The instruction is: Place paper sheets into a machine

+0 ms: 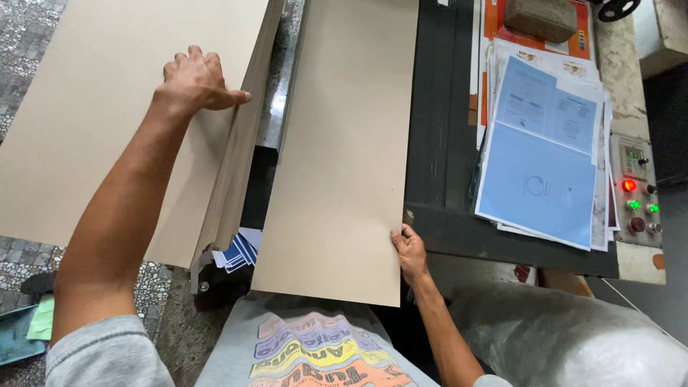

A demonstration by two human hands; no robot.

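Note:
My left hand [195, 80] rests palm down on top of a tall stack of large tan cardboard sheets [100, 122] at the left, fingers curled over its right edge. My right hand [408, 249] pinches the lower right edge of a single tan cardboard sheet [344, 143] that lies lengthwise on the dark machine table [437, 129] in front of me. The sheet's near end overhangs the table toward my grey printed shirt.
A pile of blue and white printed paper sheets [545, 158] lies on the right of the table. Beyond it is a control panel [636, 190] with red and green lit buttons. A clear plastic-wrapped bundle [566, 337] sits at lower right. Small blue cards [238, 252] poke out under the stack.

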